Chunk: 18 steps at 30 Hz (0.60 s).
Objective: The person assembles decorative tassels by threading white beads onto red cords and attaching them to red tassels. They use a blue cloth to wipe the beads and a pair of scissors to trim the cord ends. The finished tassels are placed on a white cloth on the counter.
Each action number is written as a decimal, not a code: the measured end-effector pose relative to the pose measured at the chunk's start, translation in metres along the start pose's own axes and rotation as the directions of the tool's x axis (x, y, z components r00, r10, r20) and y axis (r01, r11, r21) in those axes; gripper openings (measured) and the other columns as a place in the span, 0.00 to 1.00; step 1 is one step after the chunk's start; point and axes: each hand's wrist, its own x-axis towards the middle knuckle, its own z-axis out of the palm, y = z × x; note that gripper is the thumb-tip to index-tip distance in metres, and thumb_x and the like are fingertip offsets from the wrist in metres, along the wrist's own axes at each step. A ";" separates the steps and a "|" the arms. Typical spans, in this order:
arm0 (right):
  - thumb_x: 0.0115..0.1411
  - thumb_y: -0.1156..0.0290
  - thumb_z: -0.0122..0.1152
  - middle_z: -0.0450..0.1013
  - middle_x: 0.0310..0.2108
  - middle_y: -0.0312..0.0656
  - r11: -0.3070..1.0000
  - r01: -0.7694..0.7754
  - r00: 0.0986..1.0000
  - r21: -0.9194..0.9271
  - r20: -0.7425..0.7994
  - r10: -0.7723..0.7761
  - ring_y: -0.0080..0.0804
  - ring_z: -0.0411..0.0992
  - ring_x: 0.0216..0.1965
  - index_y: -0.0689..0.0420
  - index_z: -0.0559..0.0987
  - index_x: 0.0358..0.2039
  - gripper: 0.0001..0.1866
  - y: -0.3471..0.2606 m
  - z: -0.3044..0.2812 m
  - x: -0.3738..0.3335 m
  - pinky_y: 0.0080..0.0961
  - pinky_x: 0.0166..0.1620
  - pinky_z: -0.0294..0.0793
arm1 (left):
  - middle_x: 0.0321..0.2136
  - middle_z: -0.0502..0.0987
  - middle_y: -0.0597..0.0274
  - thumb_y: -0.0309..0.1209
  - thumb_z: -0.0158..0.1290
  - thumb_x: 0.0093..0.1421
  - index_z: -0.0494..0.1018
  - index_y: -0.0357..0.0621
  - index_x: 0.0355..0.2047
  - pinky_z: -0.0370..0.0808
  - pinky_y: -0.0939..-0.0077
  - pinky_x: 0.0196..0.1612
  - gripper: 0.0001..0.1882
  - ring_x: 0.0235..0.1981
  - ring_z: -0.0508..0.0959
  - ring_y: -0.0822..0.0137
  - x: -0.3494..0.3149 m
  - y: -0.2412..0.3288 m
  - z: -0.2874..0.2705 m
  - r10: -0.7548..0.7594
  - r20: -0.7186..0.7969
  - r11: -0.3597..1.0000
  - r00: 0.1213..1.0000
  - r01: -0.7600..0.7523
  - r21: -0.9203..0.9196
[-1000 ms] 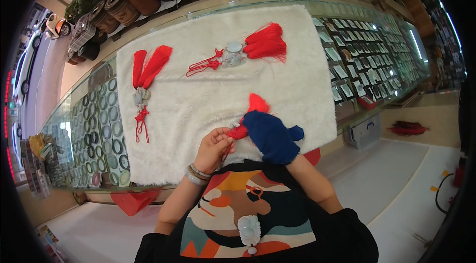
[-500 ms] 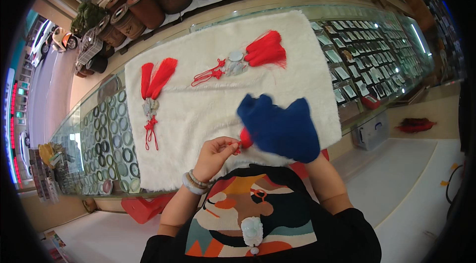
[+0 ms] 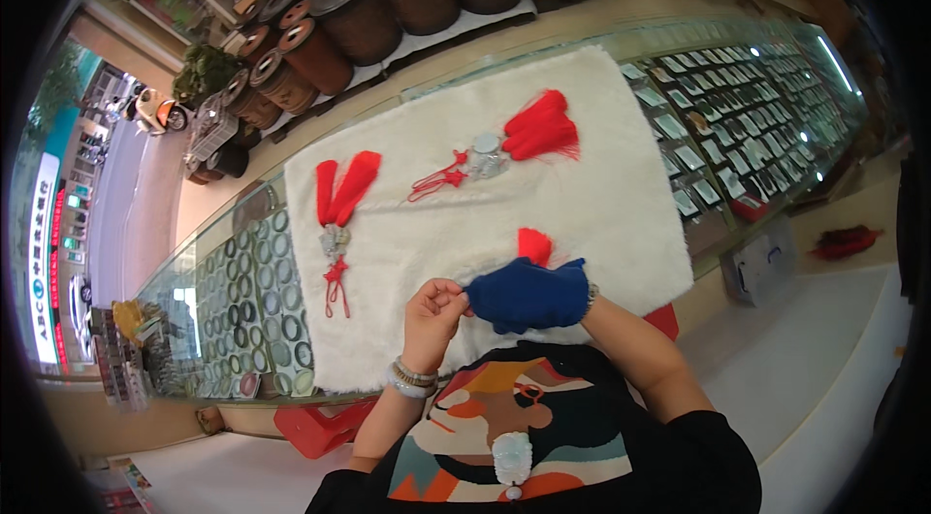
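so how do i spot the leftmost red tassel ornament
On the glass counter lies a white plush cloth. Near its left edge is the red tassel ornament, its red cord pointing toward the near edge, unlike the neighbouring red tassel ornament lying sideways.

Bright daylight comes in from the street (image 3: pixel 141 175) on the left, and a white streak (image 3: pixel 834 65) shines at the right. Little lights make glare on the glass case (image 3: pixel 732 126). The cloth (image 3: pixel 427 242) has soft shadows. The red tassel (image 3: pixel 533 246) by the mitt (image 3: pixel 531 295) is so bright its threads blend. Edges bend, corners are black, and faraway things look fuzzy
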 end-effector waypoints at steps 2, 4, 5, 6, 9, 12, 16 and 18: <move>0.64 0.63 0.57 0.76 0.25 0.36 0.374 0.365 0.868 -0.852 0.167 -0.468 0.33 0.72 0.25 0.51 0.78 0.37 0.07 0.006 0.001 0.003 0.28 0.32 0.70 | 0.22 0.77 0.67 0.23 0.57 0.63 0.71 0.43 0.37 0.55 0.87 0.17 0.06 0.14 0.63 0.83 0.000 0.003 -0.005 -0.048 -0.029 0.999 0.998 0.048 -0.011; 0.64 0.62 0.56 0.78 0.25 0.37 0.641 0.383 0.871 -0.665 0.029 -0.490 0.36 0.75 0.28 0.50 0.80 0.40 0.09 0.015 0.005 0.002 0.32 0.35 0.72 | 0.24 0.78 0.67 0.24 0.57 0.64 0.71 0.44 0.37 0.55 0.87 0.17 0.05 0.15 0.63 0.83 -0.002 0.001 -0.005 -0.099 0.023 0.995 0.995 0.098 0.017; 0.64 0.61 0.56 0.78 0.25 0.37 0.709 0.408 0.859 -0.576 -0.022 -0.512 0.36 0.76 0.29 0.51 0.80 0.41 0.10 0.019 0.008 0.001 0.33 0.38 0.73 | 0.24 0.78 0.67 0.24 0.57 0.64 0.71 0.44 0.37 0.55 0.87 0.17 0.05 0.15 0.63 0.84 -0.003 -0.001 -0.006 -0.078 0.056 0.997 0.995 0.078 -0.010; 0.64 0.60 0.56 0.79 0.28 0.38 0.807 0.300 0.920 -0.509 -0.070 -0.385 0.38 0.76 0.32 0.51 0.80 0.42 0.12 0.022 0.011 0.000 0.34 0.40 0.73 | 0.24 0.78 0.68 0.25 0.57 0.65 0.71 0.44 0.37 0.54 0.86 0.17 0.05 0.15 0.62 0.84 -0.003 -0.002 -0.006 -0.092 0.061 0.995 0.994 0.094 -0.020; 0.63 0.61 0.56 0.79 0.35 0.40 0.727 0.281 0.906 -0.626 -0.077 -0.416 0.41 0.77 0.38 0.52 0.79 0.42 0.12 0.029 0.018 -0.001 0.35 0.45 0.73 | 0.22 0.73 0.72 0.27 0.55 0.67 0.71 0.43 0.39 0.53 0.86 0.17 0.04 0.14 0.59 0.84 -0.002 -0.007 -0.009 -0.120 0.100 0.988 0.988 0.129 -0.088; 0.61 0.63 0.57 0.78 0.39 0.40 0.587 0.298 0.854 -0.753 -0.064 -0.516 0.44 0.76 0.39 0.53 0.78 0.41 0.11 0.031 0.022 0.002 0.36 0.45 0.70 | 0.21 0.69 0.75 0.29 0.53 0.69 0.72 0.42 0.41 0.52 0.85 0.17 0.04 0.14 0.57 0.85 0.001 -0.013 -0.010 -0.145 0.128 0.980 0.981 0.160 -0.118; 0.58 0.67 0.61 0.78 0.35 0.39 0.570 0.237 0.919 -0.787 -0.009 -0.394 0.39 0.76 0.34 0.55 0.77 0.40 0.10 0.020 0.020 0.007 0.33 0.41 0.71 | 0.22 0.71 0.74 0.30 0.53 0.69 0.72 0.44 0.41 0.53 0.86 0.17 0.04 0.14 0.58 0.85 0.007 -0.015 -0.014 -0.188 0.155 0.963 0.970 0.213 -0.163; 0.59 0.70 0.59 0.78 0.34 0.40 0.955 0.125 0.989 -0.270 -0.041 -0.141 0.38 0.78 0.34 0.58 0.77 0.40 0.10 0.010 0.016 0.007 0.32 0.39 0.74 | 0.24 0.74 0.73 0.30 0.54 0.68 0.73 0.45 0.41 0.54 0.87 0.18 0.05 0.14 0.58 0.85 0.011 -0.015 -0.017 -0.187 0.163 0.965 0.969 0.212 -0.153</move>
